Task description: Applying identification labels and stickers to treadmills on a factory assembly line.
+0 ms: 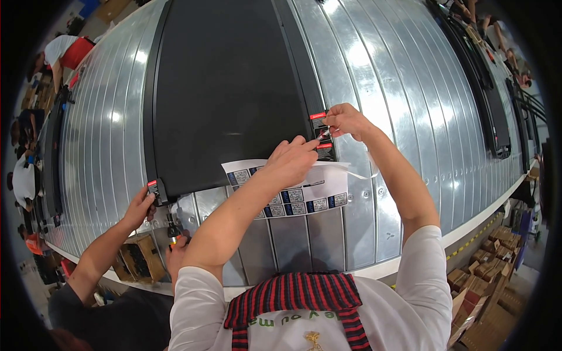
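A long flat black panel in a black frame [225, 88] lies on the metal table. At the frame's near right corner, labels with red headings [324, 151] cover a black end piece. My left hand [293, 159] is closed over a white sheet of printed stickers [295, 196], with its thumb hidden. Its forefinger reaches to the labels. My right hand [348, 121] pinches by the same corner, and a small whitish piece shows between the fingertips of both hands. From the sheet's right edge a thin white strip [366, 175] curls below my right wrist.
Left of me, a co-worker's hand [139, 206] touches the frame's other near corner; their other hand holds a power screwdriver [173, 229]. An open cardboard box [142, 257] stands below. Cartons [483, 257] sit at lower right. More black frames [497, 131] and people line both sides.
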`<state>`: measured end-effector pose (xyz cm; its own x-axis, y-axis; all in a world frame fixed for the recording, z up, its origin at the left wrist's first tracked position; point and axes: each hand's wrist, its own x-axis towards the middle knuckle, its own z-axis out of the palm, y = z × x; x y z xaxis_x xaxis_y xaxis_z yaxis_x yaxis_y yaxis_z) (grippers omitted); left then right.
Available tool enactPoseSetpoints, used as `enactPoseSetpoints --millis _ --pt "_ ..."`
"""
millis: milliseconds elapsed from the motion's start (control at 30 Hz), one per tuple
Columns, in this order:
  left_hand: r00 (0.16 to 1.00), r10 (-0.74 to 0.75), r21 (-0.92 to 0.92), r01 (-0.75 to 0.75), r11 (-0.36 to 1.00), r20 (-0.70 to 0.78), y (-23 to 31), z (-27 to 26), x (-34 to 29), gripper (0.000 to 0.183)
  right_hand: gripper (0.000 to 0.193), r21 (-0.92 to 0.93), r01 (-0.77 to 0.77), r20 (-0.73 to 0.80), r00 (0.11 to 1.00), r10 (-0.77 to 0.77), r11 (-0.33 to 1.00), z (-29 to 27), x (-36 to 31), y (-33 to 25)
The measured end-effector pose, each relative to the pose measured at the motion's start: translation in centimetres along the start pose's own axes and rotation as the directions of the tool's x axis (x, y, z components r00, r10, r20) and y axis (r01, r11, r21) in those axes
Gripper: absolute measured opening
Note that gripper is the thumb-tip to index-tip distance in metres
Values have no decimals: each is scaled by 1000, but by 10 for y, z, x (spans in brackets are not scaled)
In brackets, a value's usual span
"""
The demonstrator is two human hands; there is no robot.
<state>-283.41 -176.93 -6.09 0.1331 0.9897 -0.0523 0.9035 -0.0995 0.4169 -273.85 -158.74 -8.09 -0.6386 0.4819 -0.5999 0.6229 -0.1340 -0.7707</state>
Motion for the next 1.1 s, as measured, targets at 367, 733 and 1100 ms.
enactPoseSetpoints --millis 367,733,1100 --pt "1000 5 30 -6 1000 28 -1 3 1 10 28 -854 257 -75 799 -597 452 6 -7 0" --pt "994 6 40 -10 999 113 4 -9 1 9 52 -408 13 -240 963 -120 913 5 12 4" --pt "744 -667 -994 27 103 -48 8 -77 -154 37 52 101 196 -175 969 -177 975 -30 -92 43"
